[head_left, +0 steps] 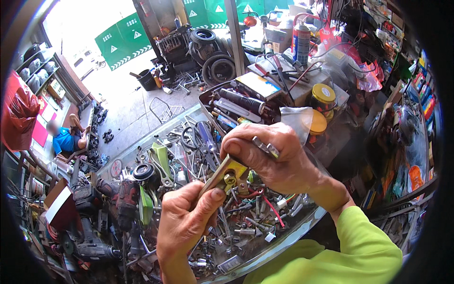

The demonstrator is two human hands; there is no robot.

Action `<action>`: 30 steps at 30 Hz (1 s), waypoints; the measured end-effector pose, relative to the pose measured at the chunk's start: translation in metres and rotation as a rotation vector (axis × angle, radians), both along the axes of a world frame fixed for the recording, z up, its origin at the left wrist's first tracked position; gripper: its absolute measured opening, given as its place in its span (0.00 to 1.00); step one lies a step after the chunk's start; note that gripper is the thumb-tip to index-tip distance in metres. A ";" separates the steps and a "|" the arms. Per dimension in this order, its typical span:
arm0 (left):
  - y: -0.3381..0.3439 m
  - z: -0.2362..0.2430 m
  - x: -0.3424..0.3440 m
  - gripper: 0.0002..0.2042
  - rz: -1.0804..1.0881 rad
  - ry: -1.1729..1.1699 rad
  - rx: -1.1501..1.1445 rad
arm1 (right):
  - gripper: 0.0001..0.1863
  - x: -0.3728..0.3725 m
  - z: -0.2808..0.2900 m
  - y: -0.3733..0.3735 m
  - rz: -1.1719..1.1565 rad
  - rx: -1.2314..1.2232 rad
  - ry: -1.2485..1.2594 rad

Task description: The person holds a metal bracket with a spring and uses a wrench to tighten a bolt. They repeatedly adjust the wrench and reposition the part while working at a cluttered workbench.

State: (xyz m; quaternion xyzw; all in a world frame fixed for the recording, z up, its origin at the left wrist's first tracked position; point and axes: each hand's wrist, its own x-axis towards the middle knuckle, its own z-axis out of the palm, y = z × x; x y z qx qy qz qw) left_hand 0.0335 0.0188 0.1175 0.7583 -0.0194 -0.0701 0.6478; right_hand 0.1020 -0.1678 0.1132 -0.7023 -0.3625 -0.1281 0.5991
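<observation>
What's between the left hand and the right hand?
The head view shows a metal piece with a screw head, bridging from the left hand to the right hand.

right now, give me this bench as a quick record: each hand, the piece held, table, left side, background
left hand: thumb and fingers pinch the lower end of the metal bar
right hand: thumb on the bar's upper end; a small silvery metal piece pokes out between the fingers
held piece: tilted, with a cross-slotted screw at its side
table: loose bolts, fittings and wires below the hands
left side: power drill
background: tyres; seated person in blue
</observation>
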 end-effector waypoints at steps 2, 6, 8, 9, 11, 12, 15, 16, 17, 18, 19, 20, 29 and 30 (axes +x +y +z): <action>-0.004 -0.002 0.001 0.22 0.038 -0.030 -0.012 | 0.10 0.002 -0.004 0.004 -0.026 0.051 0.062; -0.002 -0.002 0.004 0.20 0.046 -0.022 -0.025 | 0.08 0.006 0.001 -0.003 0.074 -0.025 0.191; -0.009 -0.008 0.005 0.18 0.102 -0.090 0.018 | 0.11 0.008 0.000 -0.009 -0.055 -0.010 0.181; -0.010 -0.013 0.005 0.17 0.135 -0.125 0.033 | 0.12 0.008 0.000 -0.008 -0.115 -0.011 0.173; -0.011 -0.022 0.008 0.14 0.276 -0.357 0.097 | 0.12 0.010 0.007 -0.011 -0.280 0.030 -0.110; -0.014 -0.028 0.012 0.14 0.371 -0.468 0.098 | 0.13 0.007 0.013 -0.016 -0.399 -0.032 -0.212; -0.011 -0.026 0.011 0.17 0.452 -0.538 -0.006 | 0.16 0.001 0.029 -0.037 -0.642 -0.220 -0.308; -0.012 -0.024 0.010 0.17 0.421 -0.514 -0.131 | 0.17 -0.001 0.034 -0.041 -0.660 -0.233 -0.234; -0.013 -0.022 0.010 0.17 0.388 -0.490 -0.254 | 0.21 -0.004 0.040 -0.044 -0.657 -0.228 -0.056; -0.010 -0.016 0.007 0.14 0.327 -0.374 -0.402 | 0.28 0.001 0.034 -0.045 -0.667 -0.071 -0.048; -0.010 -0.017 0.007 0.14 0.308 -0.310 -0.484 | 0.28 0.003 0.034 -0.048 -0.561 0.095 0.051; -0.010 -0.018 0.008 0.13 0.287 -0.245 -0.565 | 0.28 0.005 0.035 -0.052 -0.452 0.257 0.149; -0.010 -0.024 0.010 0.09 0.166 0.037 -0.843 | 0.19 0.021 0.018 -0.031 0.115 0.660 0.520; -0.009 -0.025 0.010 0.10 0.152 0.052 -0.842 | 0.18 0.019 0.015 -0.025 0.130 0.676 0.498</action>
